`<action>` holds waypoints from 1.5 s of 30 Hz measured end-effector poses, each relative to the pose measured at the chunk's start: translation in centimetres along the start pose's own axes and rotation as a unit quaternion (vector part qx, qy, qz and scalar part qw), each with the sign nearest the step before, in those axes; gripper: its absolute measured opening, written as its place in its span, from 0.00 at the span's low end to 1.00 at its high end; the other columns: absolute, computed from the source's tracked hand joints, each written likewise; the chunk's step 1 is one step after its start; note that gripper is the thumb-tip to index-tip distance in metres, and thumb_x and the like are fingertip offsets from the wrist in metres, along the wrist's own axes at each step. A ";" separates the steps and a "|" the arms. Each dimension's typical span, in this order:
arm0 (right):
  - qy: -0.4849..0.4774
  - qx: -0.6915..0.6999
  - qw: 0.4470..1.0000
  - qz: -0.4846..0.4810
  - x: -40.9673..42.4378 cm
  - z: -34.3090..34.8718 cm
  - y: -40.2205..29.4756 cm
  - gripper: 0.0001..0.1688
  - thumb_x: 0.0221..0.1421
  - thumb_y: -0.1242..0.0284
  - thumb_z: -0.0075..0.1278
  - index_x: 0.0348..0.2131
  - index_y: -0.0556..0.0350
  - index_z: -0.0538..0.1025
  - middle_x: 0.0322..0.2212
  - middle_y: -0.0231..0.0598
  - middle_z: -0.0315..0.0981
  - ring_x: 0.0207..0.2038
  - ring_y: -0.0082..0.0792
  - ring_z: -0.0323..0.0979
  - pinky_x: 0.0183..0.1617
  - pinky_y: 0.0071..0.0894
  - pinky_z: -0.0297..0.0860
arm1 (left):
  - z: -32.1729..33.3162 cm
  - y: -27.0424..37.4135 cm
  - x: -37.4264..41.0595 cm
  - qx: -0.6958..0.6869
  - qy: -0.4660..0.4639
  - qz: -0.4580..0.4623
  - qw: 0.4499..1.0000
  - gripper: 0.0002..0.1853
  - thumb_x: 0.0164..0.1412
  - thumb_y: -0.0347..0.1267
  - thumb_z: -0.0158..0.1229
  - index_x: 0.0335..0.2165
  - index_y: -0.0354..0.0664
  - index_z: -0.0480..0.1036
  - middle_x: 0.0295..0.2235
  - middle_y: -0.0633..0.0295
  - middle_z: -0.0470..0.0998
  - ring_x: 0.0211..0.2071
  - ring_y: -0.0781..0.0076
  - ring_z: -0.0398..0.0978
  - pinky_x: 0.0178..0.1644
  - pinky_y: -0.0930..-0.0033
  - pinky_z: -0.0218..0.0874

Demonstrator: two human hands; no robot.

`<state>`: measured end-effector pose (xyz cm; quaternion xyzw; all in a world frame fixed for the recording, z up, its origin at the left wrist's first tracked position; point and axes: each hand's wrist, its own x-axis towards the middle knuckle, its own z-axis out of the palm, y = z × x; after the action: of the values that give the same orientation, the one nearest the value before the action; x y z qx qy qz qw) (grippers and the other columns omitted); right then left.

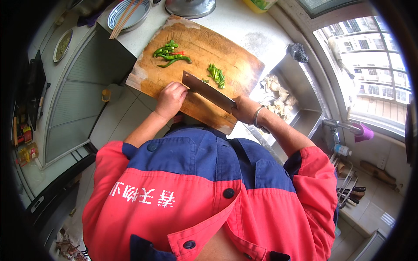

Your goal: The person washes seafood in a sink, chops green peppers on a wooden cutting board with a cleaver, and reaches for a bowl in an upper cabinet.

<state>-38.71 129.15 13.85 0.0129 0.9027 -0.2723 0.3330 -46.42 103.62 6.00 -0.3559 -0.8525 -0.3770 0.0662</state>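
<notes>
A wooden cutting board (202, 42) lies on the counter before me, its near end over the counter's edge. My right hand (245, 109) grips the handle of a cleaver (209, 92), whose broad blade slants across the board. Beside the blade, my left hand (172, 98) pinches a dark, slender piece, apparently a green chili pepper (192, 90), mostly hidden by the fingers. Sliced green pepper (216, 75) forms a small heap beyond the blade. Several whole green chili peppers (169, 56) and a red one (177, 53) rest at the board's far left.
A metal sink (302, 93) on the right holds pale mushrooms (277, 94), with a faucet (338, 124) near it. At the far left of the counter stands a bowl (130, 16) with chopsticks (125, 19) across it. A metal lid or base (190, 8) is behind the board.
</notes>
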 end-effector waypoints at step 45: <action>-0.070 0.114 0.989 0.055 -0.6 -1.4 -0.7 0.14 0.50 0.71 0.47 0.27 0.71 0.73 0.13 0.48 0.70 0.15 0.38 0.71 0.17 0.35 0.67 | 0.6 0.2 0.4 -0.002 -0.013 0.058 0.998 0.04 0.45 0.22 0.57 0.24 0.38 0.69 0.25 0.57 0.70 0.30 0.57 0.69 0.35 0.62 0.63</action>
<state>-39.23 129.37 15.41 0.0813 0.8382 -0.3548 0.4062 -46.49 104.33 5.84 -0.4097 -0.8306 -0.3695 0.0762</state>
